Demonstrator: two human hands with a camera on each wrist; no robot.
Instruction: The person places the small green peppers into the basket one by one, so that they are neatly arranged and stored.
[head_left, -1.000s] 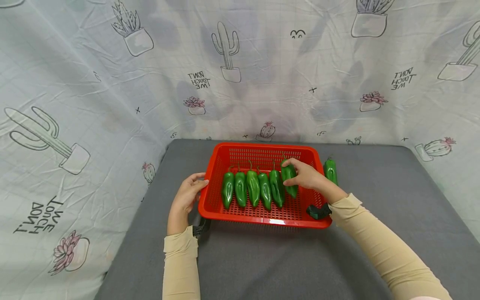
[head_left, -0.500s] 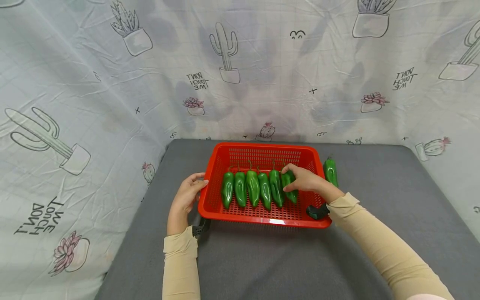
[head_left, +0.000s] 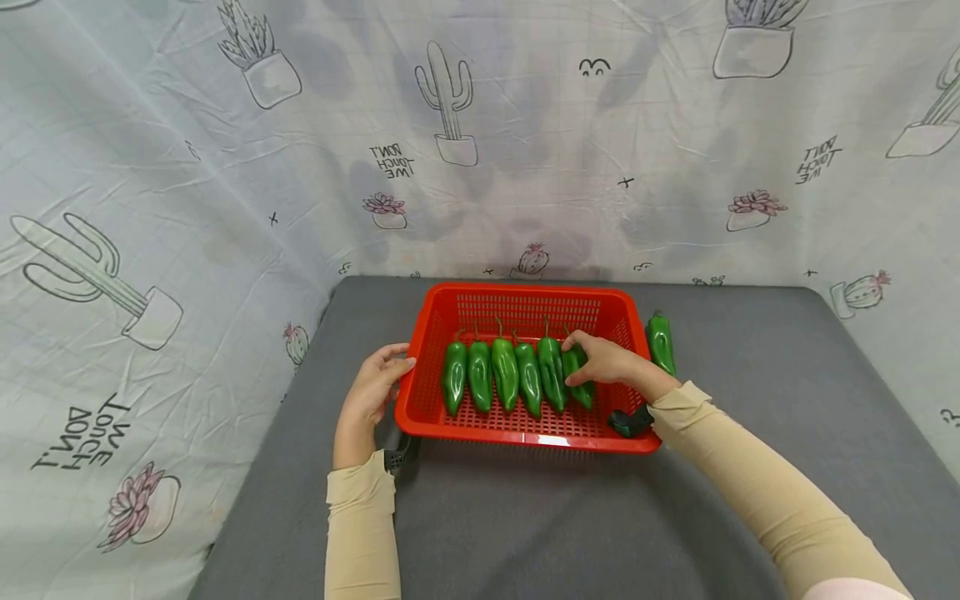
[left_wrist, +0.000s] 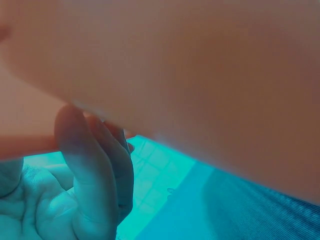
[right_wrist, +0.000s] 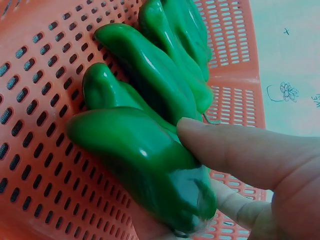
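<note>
A row of several long green peppers (head_left: 505, 375) lies side by side in the red perforated plastic basket (head_left: 517, 437). At the right end of that row, my right hand (head_left: 611, 364) grips one green pepper (right_wrist: 135, 155) between thumb and fingers. This pepper lies against its neighbour, and its stem end is partly covered by the hand in the head view. My left hand (head_left: 371, 387) holds the basket's left rim, its fingers (left_wrist: 95, 170) curled at the edge in the left wrist view. Most of that view is filled by a blurred close surface.
Another green pepper (head_left: 661, 342) lies on the grey tabletop (head_left: 525, 525) just outside the basket's right wall. Behind and to the left hangs a white cloth (head_left: 525, 192) printed with cacti. A dark wrist device (head_left: 630, 422) hangs over the basket's front right corner.
My right hand has lowered the pepper onto the basket floor at the right end of the row, and its fingers still hold it. The left hand has stayed on the rim.
</note>
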